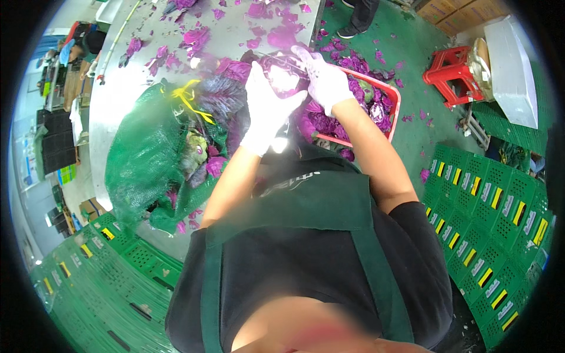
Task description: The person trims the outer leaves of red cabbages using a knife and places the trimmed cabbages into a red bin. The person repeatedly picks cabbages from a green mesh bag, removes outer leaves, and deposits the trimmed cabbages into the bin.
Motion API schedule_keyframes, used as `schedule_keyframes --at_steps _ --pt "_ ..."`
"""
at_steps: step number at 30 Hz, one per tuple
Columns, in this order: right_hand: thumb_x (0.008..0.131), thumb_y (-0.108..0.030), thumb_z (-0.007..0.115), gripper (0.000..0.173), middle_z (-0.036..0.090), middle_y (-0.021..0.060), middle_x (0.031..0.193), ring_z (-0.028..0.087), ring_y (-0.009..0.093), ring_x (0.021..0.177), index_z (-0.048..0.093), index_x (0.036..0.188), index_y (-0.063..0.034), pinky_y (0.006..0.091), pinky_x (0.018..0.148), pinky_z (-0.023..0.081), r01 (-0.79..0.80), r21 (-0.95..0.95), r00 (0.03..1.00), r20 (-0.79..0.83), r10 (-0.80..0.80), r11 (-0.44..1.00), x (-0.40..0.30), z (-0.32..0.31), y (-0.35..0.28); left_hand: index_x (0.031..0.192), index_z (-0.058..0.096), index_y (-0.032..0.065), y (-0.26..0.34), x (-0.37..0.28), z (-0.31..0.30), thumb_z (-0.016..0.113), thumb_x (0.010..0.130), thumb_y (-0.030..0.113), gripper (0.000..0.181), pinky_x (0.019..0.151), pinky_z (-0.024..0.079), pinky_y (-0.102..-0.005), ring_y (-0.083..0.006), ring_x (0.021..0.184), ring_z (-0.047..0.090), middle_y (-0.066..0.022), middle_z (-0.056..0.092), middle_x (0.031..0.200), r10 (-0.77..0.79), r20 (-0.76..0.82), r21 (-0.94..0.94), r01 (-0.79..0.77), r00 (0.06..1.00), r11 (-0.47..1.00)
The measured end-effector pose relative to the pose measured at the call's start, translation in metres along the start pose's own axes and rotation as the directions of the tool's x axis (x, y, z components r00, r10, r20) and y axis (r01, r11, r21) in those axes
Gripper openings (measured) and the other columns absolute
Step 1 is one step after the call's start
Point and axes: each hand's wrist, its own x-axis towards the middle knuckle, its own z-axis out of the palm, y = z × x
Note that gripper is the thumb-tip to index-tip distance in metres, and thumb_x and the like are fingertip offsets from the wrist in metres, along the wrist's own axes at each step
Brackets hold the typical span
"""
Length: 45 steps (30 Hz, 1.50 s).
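Observation:
My left hand (269,106), in a white glove, supports a head of red cabbage (282,75) from the left and below. On the cabbage's right side is my right hand (322,79), also in a white glove, closed around something mostly hidden; a thin dark edge, perhaps a knife blade, runs from it across the cabbage. A green mesh sack (145,150) with a yellow tie (187,99) lies open to the left, with cabbages inside. Right of my hands, a red plastic crate (393,95) is filled with purple cabbage leaves and pieces. More leaves (194,39) lie scattered over the metal table (163,22).
Green plastic crates (485,220) are stacked at the right, and more crates (106,282) stand at the lower left. A red stool (450,75) and cardboard boxes (459,13) are at the upper right. A person's leg (364,17) shows beyond the table. Leaves litter the green floor.

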Motion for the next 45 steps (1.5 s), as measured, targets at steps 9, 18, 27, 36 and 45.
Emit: schedule_keyframes --at_steps 9,18,27,36,45 --pt "0.081 0.011 0.046 0.08 0.065 0.0139 0.097 0.063 0.023 0.071 0.036 0.149 -0.0302 0.0364 0.06 0.051 -0.058 0.404 0.992 0.127 0.007 0.913 0.067 0.009 0.058 0.151 0.025 0.0004 -0.031 -0.007 -0.021 0.092 0.061 0.03 0.116 0.108 0.039 -0.0432 -0.0335 0.127 0.044 -0.0215 0.041 0.136 0.111 0.047 -0.193 -0.1 0.993 0.976" --pt "0.083 0.005 0.046 0.071 0.056 0.0058 0.083 0.053 0.015 0.054 0.032 0.149 -0.0192 0.0306 0.049 0.047 -0.584 0.489 0.768 0.59 0.247 0.648 0.011 0.01 0.042 0.152 0.027 0.0029 -0.047 -0.026 -0.079 0.092 0.056 0.036 0.121 0.118 0.025 -0.043 -0.033 0.141 0.033 -0.0217 0.035 0.151 0.209 0.276 -0.105 -0.187 0.938 0.977" --pt "0.089 -0.011 0.054 0.074 0.047 0.0227 0.142 0.07 0.034 0.086 0.023 0.155 -0.0212 0.0408 0.071 0.059 0.398 -0.01 0.917 0.025 -0.398 0.917 -0.029 0.008 -0.045 0.153 0.016 -0.0025 -0.039 -0.041 -0.064 0.091 0.06 0.042 0.127 0.118 0.027 -0.0412 -0.0372 0.144 0.029 -0.0269 0.024 0.155 -0.06 0.141 -0.115 0.077 0.988 0.99" --pt "0.095 -0.022 0.051 0.055 0.061 0.0208 0.11 0.068 0.038 0.088 0.036 0.147 -0.0291 0.047 0.076 0.055 0.374 -0.102 0.918 0.185 -0.351 0.922 -0.01 0.004 -0.054 0.153 0.016 -0.0012 -0.037 -0.04 -0.06 0.088 0.065 0.046 0.123 0.117 0.028 -0.0429 -0.0387 0.143 0.03 -0.0266 0.025 0.155 -0.089 0.176 -0.174 0.12 0.98 0.978" --pt "0.084 -0.004 0.061 0.071 0.067 0.0188 0.111 0.067 0.034 0.098 0.039 0.147 -0.0288 0.0412 0.085 0.053 0.053 0.233 0.948 0.294 -0.122 0.971 0.072 -0.011 -0.045 0.152 0.02 -0.0035 -0.04 -0.054 -0.058 0.09 0.057 0.041 0.126 0.119 0.023 -0.0443 -0.0399 0.144 0.027 -0.0265 0.025 0.155 0.142 0.111 0.041 -0.147 0.984 0.988"
